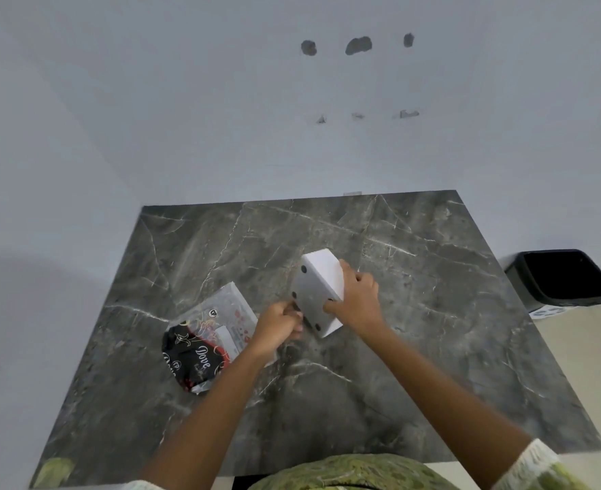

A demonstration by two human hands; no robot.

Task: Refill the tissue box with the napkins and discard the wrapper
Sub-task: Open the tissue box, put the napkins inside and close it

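L to R: Dove napkin pack (207, 343), wrapper unopened, lies on the marble worktop (415, 348). Our left hand (282, 321), grip pinched shut at the base edge of the white tissue box (318, 295); right hand (357, 298), grip clamped on its side, box tipped w/ underside up. We should steady w/ the right and pry the base evenly. Black bin (562, 277) far right.

Dark grey marble-look bench (415, 313) with pale veins, pushed against a white wall, carries a napkin pack (205, 343) in a black-red-and-clear printed wrapper lying flat left of centre, rest of the slab bare.
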